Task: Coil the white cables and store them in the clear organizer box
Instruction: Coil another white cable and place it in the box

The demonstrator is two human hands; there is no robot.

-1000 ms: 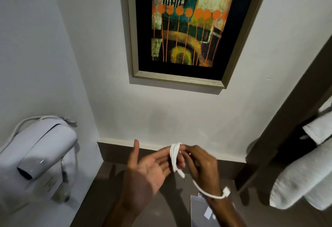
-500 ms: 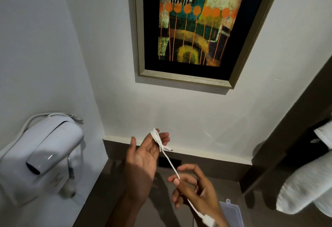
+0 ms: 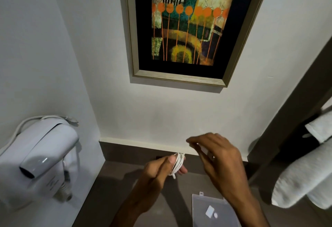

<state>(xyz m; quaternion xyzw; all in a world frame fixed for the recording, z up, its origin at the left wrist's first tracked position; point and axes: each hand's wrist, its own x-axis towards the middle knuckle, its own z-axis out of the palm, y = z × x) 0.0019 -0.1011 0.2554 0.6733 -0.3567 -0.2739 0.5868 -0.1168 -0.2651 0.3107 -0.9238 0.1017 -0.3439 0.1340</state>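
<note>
the left hand (image 3: 158, 171) is closed around a white cable (image 3: 177, 163) looped over its fingers, held above the dark desk (image 3: 111, 187). the right hand (image 3: 219, 156) hovers just beside it, fingers pinching something pale, probably the cable's free end, though blur hides it. the clear organizer box (image 3: 212, 212) lies below on the desk. if the left thumb relaxes, the loops could spring loose and uncoil; a dangling tail might snag.
</note>
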